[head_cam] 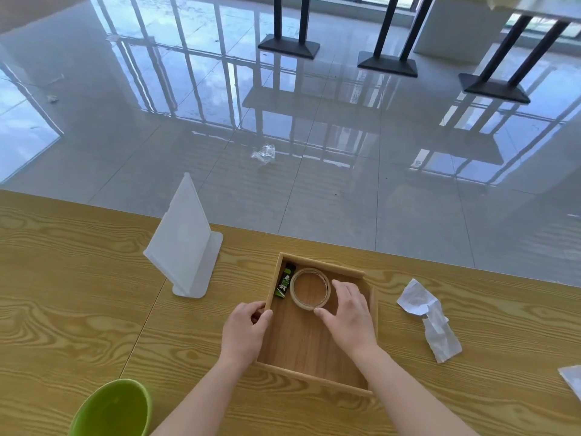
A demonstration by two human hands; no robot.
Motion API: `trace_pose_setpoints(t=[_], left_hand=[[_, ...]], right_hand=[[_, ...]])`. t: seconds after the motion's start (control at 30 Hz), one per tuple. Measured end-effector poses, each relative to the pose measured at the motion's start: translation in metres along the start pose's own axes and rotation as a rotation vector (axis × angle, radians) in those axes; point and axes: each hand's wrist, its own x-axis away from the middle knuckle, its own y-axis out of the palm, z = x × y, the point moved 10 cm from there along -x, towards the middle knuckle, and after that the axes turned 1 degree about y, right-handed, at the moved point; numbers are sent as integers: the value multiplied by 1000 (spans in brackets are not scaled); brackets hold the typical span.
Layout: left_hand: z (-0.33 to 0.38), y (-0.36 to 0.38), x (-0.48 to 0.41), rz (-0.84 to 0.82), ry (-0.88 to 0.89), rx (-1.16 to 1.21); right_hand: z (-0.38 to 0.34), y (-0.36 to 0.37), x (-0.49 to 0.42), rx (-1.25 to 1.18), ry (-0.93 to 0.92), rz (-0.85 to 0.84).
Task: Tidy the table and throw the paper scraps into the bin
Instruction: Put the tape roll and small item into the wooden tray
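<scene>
A shallow wooden tray (301,350) lies on the wooden table in front of me. In its far left corner are a black and green lighter (283,283) and a roll of clear tape (309,288). My left hand (243,330) grips the tray's left wall. My right hand (347,316) rests inside the tray, thumb and fingers touching the tape roll's right edge. A crumpled white paper scrap (429,316) lies on the table to the right of the tray. The corner of another white paper (572,380) shows at the right edge. A green bin (113,410) stands at the lower left.
A white plastic sign holder (185,243) stands upright on the table left of the tray. Past the table's far edge is a glossy tiled floor with a crumpled clear wrapper (264,154) and black table bases (388,62) further back.
</scene>
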Motion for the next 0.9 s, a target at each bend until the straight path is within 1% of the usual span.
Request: trace_pose_setpoints(t=[0.17, 0.37, 0.5, 0.57, 0.63, 0.7, 0.73, 0.77, 0.83, 0.9], left_hand=[[2, -1, 0, -31, 15, -17], [0, -1, -1, -44, 8, -1], [0, -1, -1, -41, 7, -5], [0, -2, -1, -37, 2, -10], [1, -4, 0, -19, 5, -21], [4, -6, 2, -2, 18, -41], [5, -7, 5, 1, 27, -55], [7, -6, 8, 2, 37, -72], [8, -6, 16, 12, 54, -115], [11, -8, 24, 38, 65, -156]], right_hand=[[-28, 16, -11, 42, -57, -19], [-26, 18, -14, 63, -44, -34], [-29, 12, -10, 32, -55, -55], [-26, -6, -2, -8, -72, -3], [-12, -36, 10, -20, -67, 130], [15, -63, 24, -12, 14, 246], [30, -70, 30, -3, 83, 261], [45, -71, 35, 2, 163, 237], [67, -59, 45, -5, 303, 124], [76, -44, 53, -4, 360, 32]])
